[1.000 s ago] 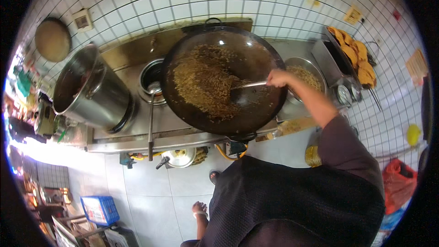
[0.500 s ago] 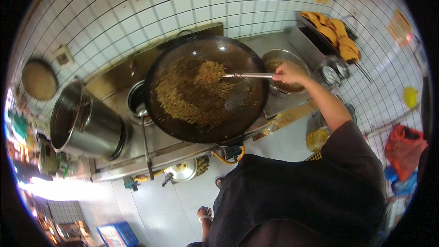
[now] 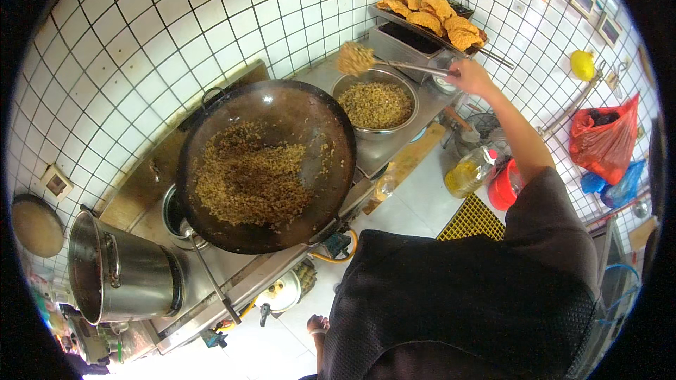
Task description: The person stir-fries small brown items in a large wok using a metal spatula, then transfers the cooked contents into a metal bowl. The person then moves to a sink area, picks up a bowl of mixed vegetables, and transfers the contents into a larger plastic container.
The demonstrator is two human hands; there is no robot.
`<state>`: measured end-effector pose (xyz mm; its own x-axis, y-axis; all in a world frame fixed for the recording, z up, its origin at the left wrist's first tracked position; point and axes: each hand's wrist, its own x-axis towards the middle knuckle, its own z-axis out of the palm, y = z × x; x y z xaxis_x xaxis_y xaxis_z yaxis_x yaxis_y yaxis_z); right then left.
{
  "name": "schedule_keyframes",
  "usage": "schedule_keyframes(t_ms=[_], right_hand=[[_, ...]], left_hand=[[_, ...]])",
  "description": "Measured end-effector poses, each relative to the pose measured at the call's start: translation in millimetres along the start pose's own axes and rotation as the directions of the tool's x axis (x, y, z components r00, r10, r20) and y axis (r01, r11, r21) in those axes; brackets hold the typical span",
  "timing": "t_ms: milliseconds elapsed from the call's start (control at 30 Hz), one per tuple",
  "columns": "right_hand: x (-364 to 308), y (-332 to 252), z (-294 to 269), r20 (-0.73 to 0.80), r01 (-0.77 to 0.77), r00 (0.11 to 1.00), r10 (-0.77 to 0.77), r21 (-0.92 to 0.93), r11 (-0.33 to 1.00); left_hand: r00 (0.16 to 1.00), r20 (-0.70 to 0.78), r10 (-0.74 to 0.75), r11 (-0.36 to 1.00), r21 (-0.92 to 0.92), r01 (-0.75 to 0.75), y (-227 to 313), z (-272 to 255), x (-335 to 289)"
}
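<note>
My right hand (image 3: 472, 77) is wrapped round the end of a long-handled ladle (image 3: 419, 67). A heap of brownish, finely chopped food (image 3: 355, 58) hides the ladle's bowl. The load hangs by the far rim of a steel basin (image 3: 414, 114), which holds more of the same chopped food (image 3: 374, 104). To the left, a big dark wok (image 3: 331, 130) has a wide layer of chopped food (image 3: 246, 179) across its bottom. My left hand (image 3: 318, 324) hangs low beside my body, fingers curled in, and no object shows in it.
A tall steel pot (image 3: 137, 267) stands on the counter at left. Another ladle (image 3: 211, 274) rests in a small pot beside the wok. Behind the basin, fried golden pieces (image 3: 436, 15) lie on a rack over a steel container. An oil jug (image 3: 468, 171) and red bucket (image 3: 503, 186) stand below right.
My right hand has lifted the loaded ladle out of the wok and carried it right, to the basin's far rim. The view has turned, and my left hand still hangs low.
</note>
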<state>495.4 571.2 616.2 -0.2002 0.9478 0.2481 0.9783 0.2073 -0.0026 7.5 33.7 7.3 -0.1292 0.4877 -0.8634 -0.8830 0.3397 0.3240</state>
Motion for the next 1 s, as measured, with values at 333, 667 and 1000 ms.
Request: schedule_keyframes(t_ms=[333, 667, 1000], right_hand=[[1, -64, -25, -0.003, 0.021, 1.0, -0.023, -0.349, 0.937], [101, -222, -2, 0.835, 0.481, 0.445, -0.323, 0.081, 0.873], [13, -303, 180, 0.576, 0.454, 0.641, -0.508, 0.25, 0.855]], left_hand=[[0.94, -0.338, 0.041, 0.998, 0.066, -0.02, -13, 2, -27], [0.893, -0.405, 0.195, 0.977, 0.0, -0.214, 11, 71, -130], [0.864, -0.502, 0.036, 0.998, -0.018, -0.052, -136, 0, -160]])
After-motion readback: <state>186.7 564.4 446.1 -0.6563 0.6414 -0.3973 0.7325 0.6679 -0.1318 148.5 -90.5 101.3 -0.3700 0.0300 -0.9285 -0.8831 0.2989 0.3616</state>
